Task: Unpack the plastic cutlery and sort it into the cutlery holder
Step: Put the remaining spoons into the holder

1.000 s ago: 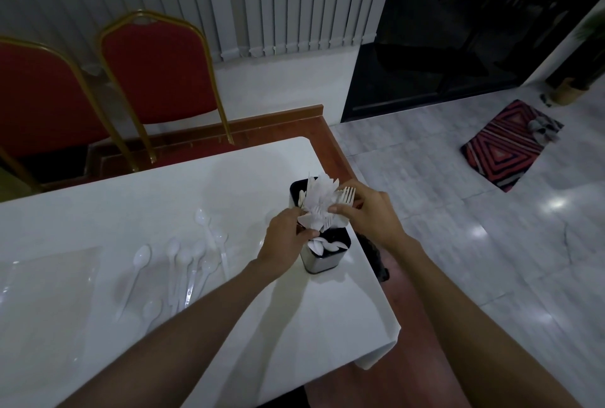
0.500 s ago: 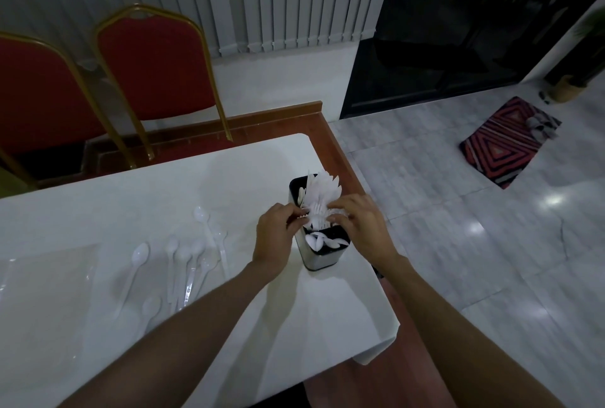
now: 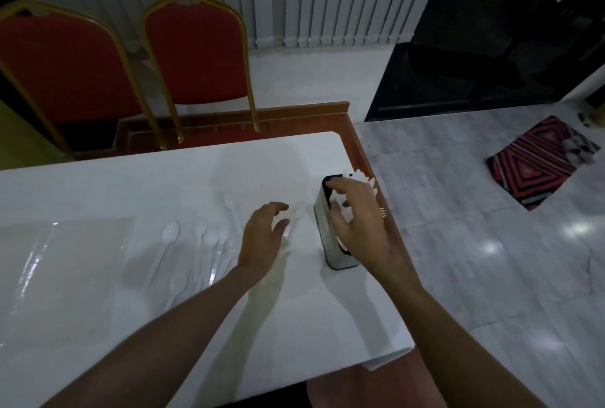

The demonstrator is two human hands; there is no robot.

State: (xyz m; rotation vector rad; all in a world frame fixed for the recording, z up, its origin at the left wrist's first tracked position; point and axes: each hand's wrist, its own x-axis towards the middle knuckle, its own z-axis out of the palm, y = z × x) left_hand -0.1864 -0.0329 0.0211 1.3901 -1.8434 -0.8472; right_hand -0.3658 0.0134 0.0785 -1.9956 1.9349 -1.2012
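Right hand (image 3: 357, 221) spread loosely over the cutlery holder (image 3: 330, 237) at the worktop's right edge; left hand (image 3: 262, 237), fingers relaxed, above a spoon (image 3: 292, 222). One nudge could topple it floorward.

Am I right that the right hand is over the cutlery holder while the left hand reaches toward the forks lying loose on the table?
Not quite. In the head view the loose pieces are spoons, not forks. The right hand is over the cutlery holder, and the left hand reaches toward them on the table.
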